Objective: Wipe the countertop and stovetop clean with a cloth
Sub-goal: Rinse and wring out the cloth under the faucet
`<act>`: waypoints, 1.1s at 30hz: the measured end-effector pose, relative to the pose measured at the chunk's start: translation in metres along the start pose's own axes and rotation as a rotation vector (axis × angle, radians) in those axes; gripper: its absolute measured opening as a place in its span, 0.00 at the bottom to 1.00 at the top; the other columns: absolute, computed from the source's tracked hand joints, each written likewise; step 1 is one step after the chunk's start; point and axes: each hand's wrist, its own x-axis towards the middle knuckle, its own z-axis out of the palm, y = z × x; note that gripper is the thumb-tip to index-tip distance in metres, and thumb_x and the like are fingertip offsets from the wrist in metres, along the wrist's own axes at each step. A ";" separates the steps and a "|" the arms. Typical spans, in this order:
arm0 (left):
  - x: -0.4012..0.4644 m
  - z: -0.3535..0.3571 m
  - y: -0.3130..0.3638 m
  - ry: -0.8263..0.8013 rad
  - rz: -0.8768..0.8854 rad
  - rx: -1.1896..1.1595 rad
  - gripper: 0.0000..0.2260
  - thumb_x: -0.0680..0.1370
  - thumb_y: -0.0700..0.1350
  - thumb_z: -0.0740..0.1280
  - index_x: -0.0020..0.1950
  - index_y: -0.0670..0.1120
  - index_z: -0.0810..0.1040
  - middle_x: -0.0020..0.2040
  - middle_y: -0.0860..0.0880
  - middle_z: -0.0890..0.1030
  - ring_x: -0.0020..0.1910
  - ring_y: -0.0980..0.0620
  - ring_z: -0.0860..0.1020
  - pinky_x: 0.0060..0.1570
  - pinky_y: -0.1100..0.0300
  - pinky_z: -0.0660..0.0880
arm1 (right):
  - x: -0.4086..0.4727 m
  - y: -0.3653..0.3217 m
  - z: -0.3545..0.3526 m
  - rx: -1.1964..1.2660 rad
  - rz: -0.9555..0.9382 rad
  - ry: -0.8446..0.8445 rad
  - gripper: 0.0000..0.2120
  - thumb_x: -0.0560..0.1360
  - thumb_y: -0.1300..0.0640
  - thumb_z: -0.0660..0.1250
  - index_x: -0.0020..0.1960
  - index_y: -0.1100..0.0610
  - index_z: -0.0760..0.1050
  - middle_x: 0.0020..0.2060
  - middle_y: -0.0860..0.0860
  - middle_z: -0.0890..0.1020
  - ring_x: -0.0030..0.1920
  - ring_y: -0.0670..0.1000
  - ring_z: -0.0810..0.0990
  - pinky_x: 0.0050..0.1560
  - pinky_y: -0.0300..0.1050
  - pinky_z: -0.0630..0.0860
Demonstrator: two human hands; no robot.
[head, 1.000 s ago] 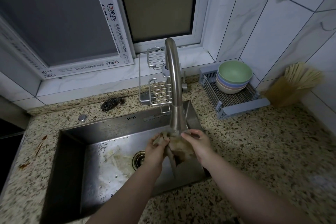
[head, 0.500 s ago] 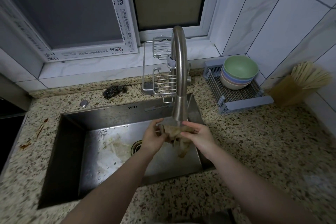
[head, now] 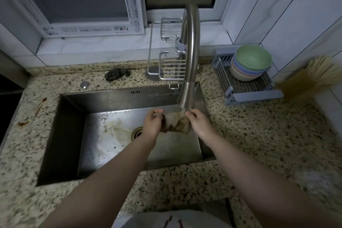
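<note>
Holding the brown cloth bunched between both hands just under the faucet spout, above the sink basin, we have our left hand curled round its left edge and our right hand pinching its right side. The cloth looks limp, stained and soaked, a crumpled rag of soft weave. If we carry it out unwrung, it would likely drip over the speckled granite countertop and smear the reddish-brown streaks at the left edge instead of lifting them. A loose pinch could also let it drop onto the pale residue beside the drain. The basin is brushed steel, square-walled; the spout is a smooth curved tube. Behind stand a wire rack, a dark scouring pad and stacked pastel bowls.
</note>
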 end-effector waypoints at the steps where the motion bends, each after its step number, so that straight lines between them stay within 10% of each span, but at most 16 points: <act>1: 0.002 0.002 -0.004 0.017 -0.039 -0.067 0.10 0.83 0.38 0.59 0.49 0.50 0.77 0.53 0.39 0.78 0.44 0.43 0.77 0.36 0.55 0.76 | 0.002 0.002 0.005 0.101 0.055 0.001 0.11 0.83 0.42 0.60 0.57 0.46 0.77 0.59 0.52 0.82 0.62 0.55 0.80 0.67 0.59 0.75; 7: -0.004 0.006 -0.025 0.063 -0.241 -0.136 0.06 0.81 0.46 0.67 0.51 0.45 0.81 0.48 0.45 0.83 0.50 0.47 0.80 0.56 0.50 0.78 | 0.008 -0.002 0.027 0.833 0.287 -0.032 0.11 0.85 0.54 0.63 0.66 0.51 0.74 0.58 0.56 0.84 0.58 0.57 0.84 0.65 0.59 0.77; 9: -0.010 0.008 -0.031 -0.048 -0.422 -0.248 0.15 0.81 0.55 0.65 0.45 0.48 0.85 0.41 0.48 0.83 0.40 0.50 0.80 0.49 0.52 0.75 | 0.012 0.000 0.032 0.950 0.320 -0.048 0.13 0.83 0.57 0.66 0.67 0.52 0.73 0.59 0.59 0.84 0.58 0.59 0.85 0.64 0.60 0.79; 11: -0.007 0.015 -0.036 -0.219 -0.548 -0.528 0.22 0.81 0.62 0.61 0.47 0.47 0.87 0.44 0.48 0.83 0.41 0.49 0.80 0.42 0.54 0.72 | 0.013 -0.002 0.039 0.918 0.338 -0.041 0.14 0.82 0.60 0.67 0.67 0.51 0.75 0.59 0.59 0.83 0.59 0.60 0.84 0.63 0.60 0.80; 17: -0.011 0.045 -0.033 -0.182 -0.549 -0.811 0.24 0.84 0.59 0.55 0.71 0.46 0.77 0.66 0.43 0.81 0.67 0.45 0.78 0.68 0.51 0.73 | 0.025 0.013 0.061 0.239 0.222 0.051 0.20 0.74 0.37 0.70 0.58 0.50 0.81 0.58 0.51 0.84 0.60 0.54 0.82 0.67 0.54 0.75; 22: -0.001 0.043 -0.032 -0.070 -0.450 -0.798 0.32 0.81 0.69 0.52 0.74 0.49 0.74 0.68 0.48 0.80 0.70 0.47 0.75 0.72 0.50 0.67 | 0.005 0.022 0.088 0.267 0.086 -0.076 0.30 0.81 0.42 0.66 0.79 0.52 0.65 0.70 0.45 0.73 0.66 0.42 0.70 0.64 0.37 0.62; 28: -0.008 0.045 -0.040 -0.373 -0.388 -0.684 0.39 0.79 0.73 0.42 0.82 0.51 0.58 0.79 0.46 0.66 0.79 0.47 0.62 0.79 0.46 0.54 | 0.041 0.017 0.073 0.372 0.389 0.166 0.10 0.81 0.41 0.65 0.50 0.45 0.80 0.47 0.47 0.85 0.52 0.52 0.84 0.63 0.55 0.80; 33: 0.008 0.020 -0.038 -0.440 -0.434 -0.609 0.43 0.77 0.75 0.40 0.80 0.48 0.65 0.75 0.44 0.72 0.77 0.44 0.66 0.79 0.43 0.55 | 0.030 0.012 0.097 0.505 0.301 0.152 0.13 0.81 0.50 0.70 0.65 0.43 0.79 0.56 0.42 0.84 0.63 0.54 0.82 0.68 0.56 0.77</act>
